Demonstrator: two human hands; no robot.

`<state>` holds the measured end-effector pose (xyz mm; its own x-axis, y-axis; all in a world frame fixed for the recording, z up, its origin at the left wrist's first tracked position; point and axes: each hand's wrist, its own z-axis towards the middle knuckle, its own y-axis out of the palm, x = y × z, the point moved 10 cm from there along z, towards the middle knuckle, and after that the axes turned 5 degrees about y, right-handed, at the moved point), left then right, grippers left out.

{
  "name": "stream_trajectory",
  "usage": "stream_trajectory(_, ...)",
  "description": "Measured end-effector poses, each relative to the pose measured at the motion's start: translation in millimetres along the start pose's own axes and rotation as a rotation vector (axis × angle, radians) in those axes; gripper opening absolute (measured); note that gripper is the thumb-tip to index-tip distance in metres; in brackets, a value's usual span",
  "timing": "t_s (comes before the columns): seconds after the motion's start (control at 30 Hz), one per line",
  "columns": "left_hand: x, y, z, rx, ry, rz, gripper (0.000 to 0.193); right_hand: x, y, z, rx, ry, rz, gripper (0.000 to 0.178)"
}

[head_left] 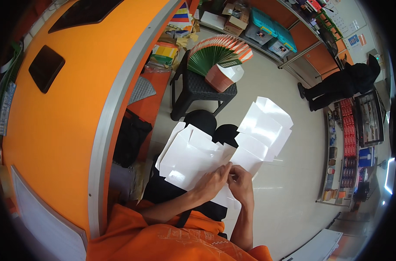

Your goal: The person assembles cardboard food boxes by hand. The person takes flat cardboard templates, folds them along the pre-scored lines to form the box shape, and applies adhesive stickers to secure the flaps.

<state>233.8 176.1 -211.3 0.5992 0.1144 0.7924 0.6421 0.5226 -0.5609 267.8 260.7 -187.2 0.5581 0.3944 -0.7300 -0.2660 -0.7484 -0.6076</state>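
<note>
Across my lap lies an unfolded white carton (pixel 193 152), glossy side up, with flaps along its edges. Another flat panel section (pixel 267 126) of glossy white card spreads out to the right, beyond my knees. My left hand (pixel 212 182) is closed, its fingertips pinching the card near the crease between the two sections. Right beside it, my right hand (pixel 241 182) is also closed on the card edge, fingers curled and nearly touching the left ones. The exact fold between the fingertips is hidden.
Ahead stands a black plastic stool (pixel 198 93) bearing a fanned stack of green and orange-striped cartons (pixel 217 50) and a part-folded carton (pixel 224 77). An orange panel (pixel 76 100) rises close on my left. A person in black (pixel 341 82) stands far right near shelves (pixel 348 143).
</note>
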Motion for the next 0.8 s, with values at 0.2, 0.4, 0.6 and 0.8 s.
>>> stream_trajectory(0.2,-5.2,-4.6,13.9,-0.006,-0.129,-0.241,0.053,4.2,-9.2,5.0,0.032,-0.066,-0.091,0.012)
stream_trajectory(0.4,-13.5,14.0,10.3,0.041,-0.146,-0.201,0.061,11.9,-11.1,-2.5,0.198,-0.088,-0.25,0.011)
stream_trajectory(0.6,-35.4,-12.9,0.8,0.253,-0.416,-0.406,0.054,-63.9,-71.8,-67.7,0.358,-0.271,0.163,0.028)
stream_trajectory(0.8,-3.8,-29.2,5.3,0.149,-0.407,-0.2,0.052,-5.9,-67.9,-54.9,0.367,-0.094,0.317,0.072)
